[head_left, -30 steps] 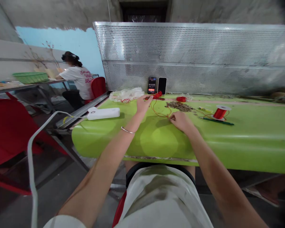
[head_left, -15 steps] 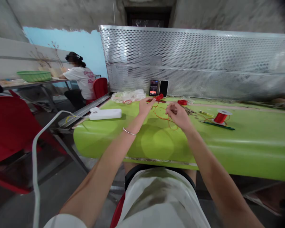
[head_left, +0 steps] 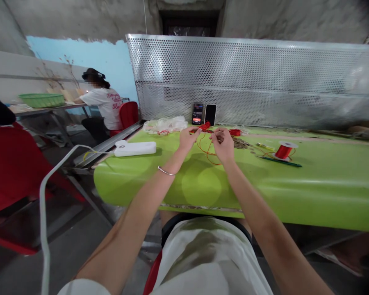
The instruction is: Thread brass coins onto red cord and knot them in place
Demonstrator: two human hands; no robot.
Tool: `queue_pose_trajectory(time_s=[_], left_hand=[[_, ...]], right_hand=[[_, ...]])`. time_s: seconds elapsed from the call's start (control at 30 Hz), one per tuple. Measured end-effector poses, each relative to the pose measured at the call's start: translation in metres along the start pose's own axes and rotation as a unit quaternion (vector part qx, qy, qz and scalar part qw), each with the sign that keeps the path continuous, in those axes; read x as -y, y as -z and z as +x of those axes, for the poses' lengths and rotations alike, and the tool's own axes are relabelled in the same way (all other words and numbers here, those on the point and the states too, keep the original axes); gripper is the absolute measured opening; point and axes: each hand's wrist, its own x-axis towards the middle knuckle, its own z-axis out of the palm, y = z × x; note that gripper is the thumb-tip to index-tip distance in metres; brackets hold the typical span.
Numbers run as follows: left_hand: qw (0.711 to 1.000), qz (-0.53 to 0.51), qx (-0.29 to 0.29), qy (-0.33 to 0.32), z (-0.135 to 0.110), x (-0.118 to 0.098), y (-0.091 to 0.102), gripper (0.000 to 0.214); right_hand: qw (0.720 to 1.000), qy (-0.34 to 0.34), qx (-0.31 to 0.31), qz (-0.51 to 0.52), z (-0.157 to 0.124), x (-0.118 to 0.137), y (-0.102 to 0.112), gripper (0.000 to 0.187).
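Both my hands are raised over the green table (head_left: 310,184) and pinch a thin red cord (head_left: 206,150) that loops down between them. My left hand (head_left: 188,137), with a bangle on its wrist, grips the cord near a red knotted piece (head_left: 205,125). My right hand (head_left: 223,142) is closed on the cord close beside it. A pile of small brown bits (head_left: 240,143) lies just right of my right hand.
A red cord spool (head_left: 284,150) and a green pen-like tool (head_left: 279,161) lie to the right. Two phones (head_left: 203,114) lean on the perforated metal screen (head_left: 264,78). A white power strip (head_left: 135,148) and plastic bag (head_left: 166,123) sit left. Another person (head_left: 100,102) sits at a far table beside red chairs.
My right hand lifted off the table with the red cord and moved left and up, close to my left hand. The left hand stayed near the red knotted piece.
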Motion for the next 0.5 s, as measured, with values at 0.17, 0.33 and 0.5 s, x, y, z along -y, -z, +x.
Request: queue_pose_trajectory(time_s=[0.17, 0.33, 0.5], left_hand=[[1.0, -0.02, 0.005, -0.008, -0.001, -0.003, -0.001, 0.014], [0.998, -0.034, 0.043, -0.019, -0.001, -0.003, -0.005, 0.011], [0.99, -0.03, 0.115, -0.071, -0.005, -0.005, -0.007, 0.013]], right_hand=[[0.998, -0.019, 0.01, -0.053, -0.002, 0.007, 0.001, 0.017], [0.999, -0.034, 0.031, -0.029, -0.001, 0.0, -0.001, 0.026], [0.984, -0.139, 0.098, 0.054, 0.005, -0.012, -0.001, 0.041]])
